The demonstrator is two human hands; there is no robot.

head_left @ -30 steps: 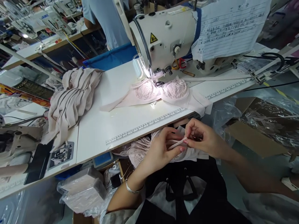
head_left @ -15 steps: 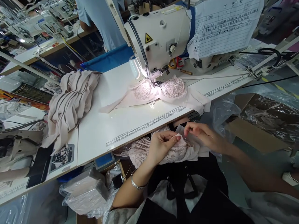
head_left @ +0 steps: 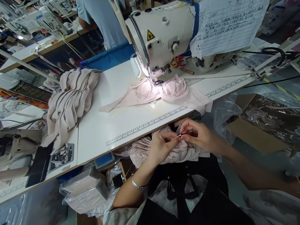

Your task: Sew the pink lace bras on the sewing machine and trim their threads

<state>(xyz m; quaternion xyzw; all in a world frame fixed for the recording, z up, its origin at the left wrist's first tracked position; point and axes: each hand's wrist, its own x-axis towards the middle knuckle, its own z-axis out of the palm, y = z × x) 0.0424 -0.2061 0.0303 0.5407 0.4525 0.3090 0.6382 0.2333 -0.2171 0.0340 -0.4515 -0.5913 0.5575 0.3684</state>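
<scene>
Over my lap, just below the table edge, lies a pile of pale pink lace bras. My left hand pinches the edge of one lace bra between thumb and fingers. Close against it, my right hand has its thumb and fingertips pressed on the same edge, partly hiding it. Another pink lace bra lies flat on the table under the lit needle of the sewing machine, with neither hand touching it.
A stack of pink fabric pieces lies on the white table at the left. Scissors rest behind the needle. A handwritten sheet hangs on the machine. Cardboard boxes stand right; a person in blue is beyond.
My right hand has moved left and its fingers have closed on the bra edge beside my left hand. My left hand keeps its pinch.
</scene>
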